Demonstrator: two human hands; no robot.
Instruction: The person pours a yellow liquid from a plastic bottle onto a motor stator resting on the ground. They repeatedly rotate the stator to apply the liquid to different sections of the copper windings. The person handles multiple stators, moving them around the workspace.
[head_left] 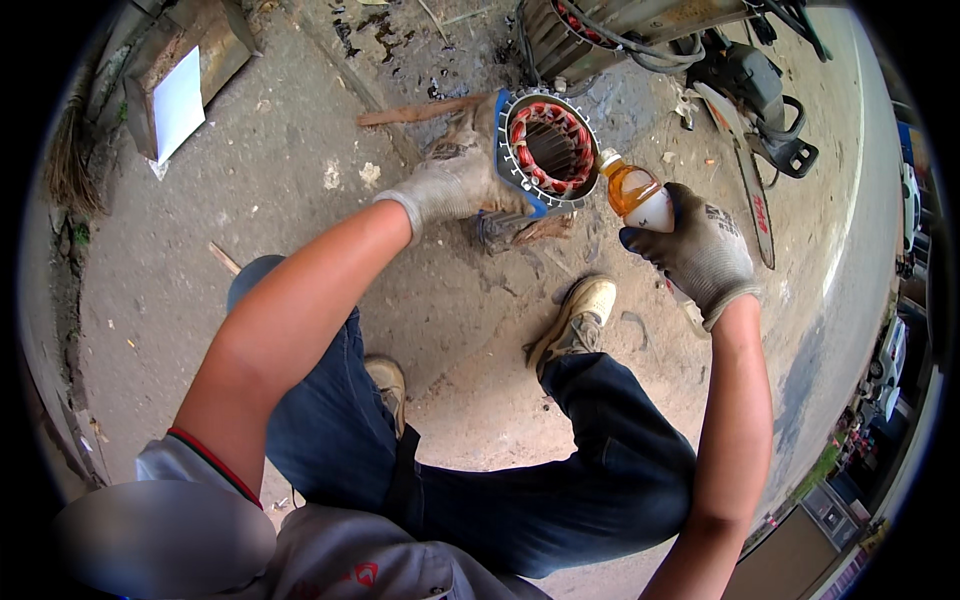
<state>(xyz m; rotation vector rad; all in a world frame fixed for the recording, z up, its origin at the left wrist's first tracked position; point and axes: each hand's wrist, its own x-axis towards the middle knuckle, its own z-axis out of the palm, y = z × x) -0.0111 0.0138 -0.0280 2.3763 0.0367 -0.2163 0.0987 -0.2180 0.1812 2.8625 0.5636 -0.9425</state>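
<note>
My gloved left hand grips a round motor stator by its blue outer edge; red windings ring its ribbed bore, which faces up. Just right of the stator, my gloved right hand is wrapped around a plastic bottle of amber liquid, tilted with its white neck close to the stator's rim. A wooden stick lies behind my left hand, and something dark beneath the stator is partly hidden.
Another motor body with cables stands at the back, beside a chainsaw. A worn metal piece holding a white sheet and a straw broom are at left. My shoes rest on concrete; parked vehicles line the far right.
</note>
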